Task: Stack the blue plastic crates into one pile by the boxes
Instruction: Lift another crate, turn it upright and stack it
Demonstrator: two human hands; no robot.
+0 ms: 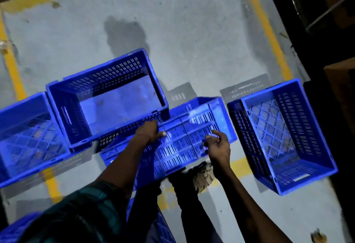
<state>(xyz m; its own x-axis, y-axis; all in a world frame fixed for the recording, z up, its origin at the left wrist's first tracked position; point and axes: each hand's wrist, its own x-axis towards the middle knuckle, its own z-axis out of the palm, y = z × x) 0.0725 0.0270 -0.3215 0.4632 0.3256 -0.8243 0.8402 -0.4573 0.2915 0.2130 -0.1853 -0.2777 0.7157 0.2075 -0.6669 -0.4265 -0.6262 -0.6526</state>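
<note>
A grey concrete floor [182, 31] with worn yellow lines [266, 25] carried slotted blue plastic crates: a left crate [26, 139], a raised crate [107, 96], a tipped middle crate [184, 137] and a right crate [284, 135] near dark cardboard boxes [342, 92]. The left hand [148, 132] gripped the raised crate's rim; the right hand [218, 143], loosely curled, apparently only touched the blurred middle crate. No lettering was legible.
</note>
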